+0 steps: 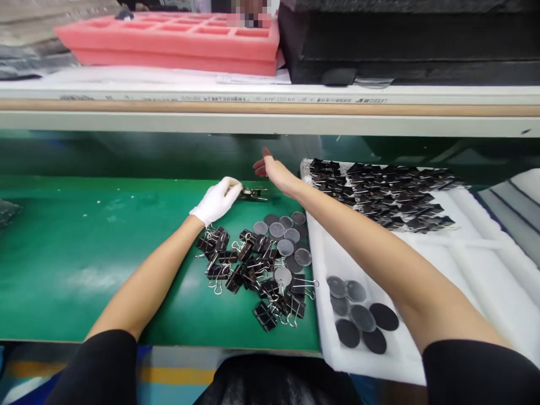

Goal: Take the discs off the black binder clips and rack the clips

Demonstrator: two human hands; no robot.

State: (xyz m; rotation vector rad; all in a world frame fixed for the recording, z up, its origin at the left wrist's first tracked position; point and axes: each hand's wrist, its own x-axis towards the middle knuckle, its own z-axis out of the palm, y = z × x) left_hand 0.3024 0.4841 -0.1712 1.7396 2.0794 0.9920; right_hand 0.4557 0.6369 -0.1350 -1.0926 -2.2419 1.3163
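Observation:
My left hand (217, 201), in a white glove, is closed on a binder clip (253, 194) above the green tabletop, near its back. Beside it on the right, my bare right hand (269, 167) is raised with its fingers apart and nothing in them. A pile of black binder clips (248, 264) with silver handles lies below my left hand. Round grey and black discs (286, 247) lie along the right side of that pile. More discs (361, 318) rest in the white foam tray (405, 267) under my right forearm.
Rows of clips (379, 188) fill the back part of the foam tray. A shelf edge (270, 122) crosses above the table, carrying a pink foam tray (177, 48) and black boxes (405, 50). Clear plastic (8, 212) lies at the far left.

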